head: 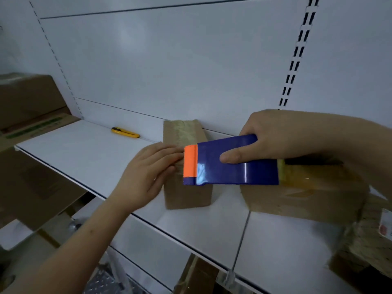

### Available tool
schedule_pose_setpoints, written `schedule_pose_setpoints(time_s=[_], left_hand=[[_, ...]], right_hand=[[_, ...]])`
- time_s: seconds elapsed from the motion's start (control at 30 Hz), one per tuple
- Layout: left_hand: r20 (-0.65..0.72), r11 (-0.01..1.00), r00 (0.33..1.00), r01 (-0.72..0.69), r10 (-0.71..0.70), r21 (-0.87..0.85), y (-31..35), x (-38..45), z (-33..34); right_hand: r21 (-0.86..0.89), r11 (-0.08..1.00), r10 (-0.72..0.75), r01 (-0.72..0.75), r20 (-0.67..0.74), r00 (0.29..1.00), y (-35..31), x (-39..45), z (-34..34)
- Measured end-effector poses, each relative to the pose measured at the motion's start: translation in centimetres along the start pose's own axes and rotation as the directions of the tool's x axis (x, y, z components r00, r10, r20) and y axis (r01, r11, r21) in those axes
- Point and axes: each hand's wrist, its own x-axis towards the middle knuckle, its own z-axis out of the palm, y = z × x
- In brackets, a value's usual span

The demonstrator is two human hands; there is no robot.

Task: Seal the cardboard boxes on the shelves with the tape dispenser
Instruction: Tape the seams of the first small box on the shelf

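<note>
A small cardboard box (186, 194) stands on the white shelf (84, 153), with a strip of clear tape running along its top. My right hand (282, 134) grips a blue tape dispenser (233, 166) with an orange front edge, held flat over the box's top. My left hand (148, 172) rests with straight fingers against the box's left side and top, its fingertips by the orange edge. A larger taped cardboard box (307, 194) lies to the right, partly under the dispenser and my right arm.
A yellow utility knife (125, 132) lies at the back of the shelf, left of the small box. More cardboard boxes (31, 98) are stacked at far left. A taped box (364, 245) sits at the lower right edge. Lower shelves run below.
</note>
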Motion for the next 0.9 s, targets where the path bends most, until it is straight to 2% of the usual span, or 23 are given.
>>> schedule_pose_setpoints(time_s=[0.13, 0.27, 0.4, 0.47, 0.53, 0.57, 0.6, 0.7, 0.8, 0.9], left_hand=[[0.054, 0.994, 0.993, 0.107, -0.109, 0.032, -2.7, -1.9, -1.1], [0.027, 0.941, 0.959, 0.282, -0.282, -0.189, -2.4, -3.2, -0.4], [-0.022, 0.947, 0.953, 0.298, -0.303, -0.121, -1.7, -2.1, -1.1], [-0.033, 0.885, 0.893, 0.44, -0.449, -0.15, -0.5, -0.2, -0.7], [-0.052, 0.74, 0.753, 0.627, -0.656, -0.244, 0.8, 1.8, 0.4], [-0.083, 0.692, 0.702, 0.663, -0.707, -0.285, 1.2, 2.2, 1.3], [-0.127, 0.685, 0.684, 0.665, -0.719, -0.296, 1.3, 2.1, 2.0], [-0.21, 0.732, 0.703, 0.632, -0.679, -0.254, 0.8, 1.3, 2.7], [-0.231, 0.794, 0.76, 0.571, -0.607, -0.209, -0.1, 1.2, 2.6], [-0.258, 0.825, 0.785, 0.518, -0.563, -0.225, -0.4, 0.9, 2.5]], right_hand=[[0.016, 1.0, -0.014, 0.014, 0.004, 1.0, -2.6, 2.0, 1.0], [0.056, 0.998, -0.035, 0.035, 0.003, 0.999, -3.2, 3.0, 2.0], [0.06, 0.998, -0.034, 0.032, 0.035, 0.999, -2.4, 2.9, 2.7], [0.079, 0.997, -0.014, 0.01, 0.047, 0.999, -1.9, 2.8, 3.0], [0.127, 0.991, 0.023, -0.029, 0.049, 0.999, -1.5, 2.5, 3.2], [0.143, 0.989, 0.036, -0.042, 0.047, 0.998, -1.2, 2.4, 3.4], [0.148, 0.988, 0.039, -0.045, 0.038, 0.998, -1.1, 2.3, 3.5], [0.153, 0.988, 0.016, -0.019, 0.015, 1.0, -0.7, 2.2, 3.6], [0.16, 0.986, 0.037, -0.041, 0.029, 0.999, -0.5, 2.0, 3.0], [0.1, 0.993, 0.063, -0.067, 0.04, 0.997, 0.6, 0.8, 1.7]])
